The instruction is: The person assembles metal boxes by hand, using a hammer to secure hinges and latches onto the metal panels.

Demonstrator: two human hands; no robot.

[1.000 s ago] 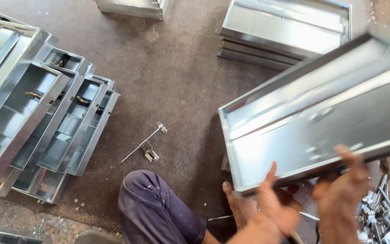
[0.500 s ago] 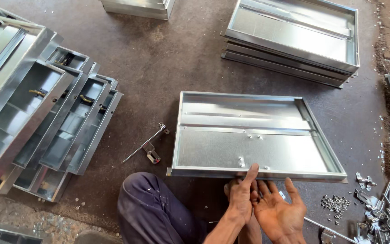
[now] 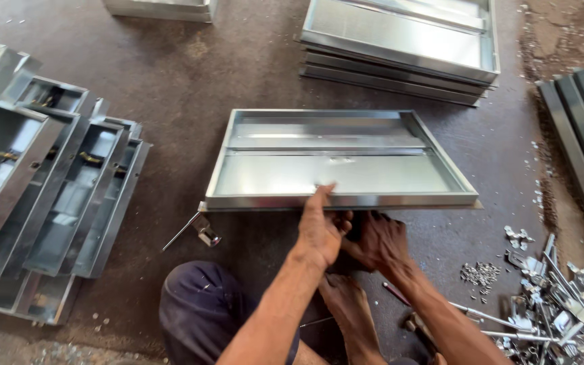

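A shallow galvanised metal tray point(image 3: 339, 165) lies flat and open side up on the concrete floor point(image 3: 190, 74). The left hand point(image 3: 320, 226) rests on the tray's near rim with its fingers reaching over the edge, not clenched. The right hand point(image 3: 376, 240) presses against the outside of that near rim just below it; whether it grips anything cannot be told. Left of the tray a small metal latch point(image 3: 201, 230) lies at its corner, and stacked trays point(image 3: 42, 196) lean beyond it. Loose hardware point(image 3: 549, 297) lies right of the tray
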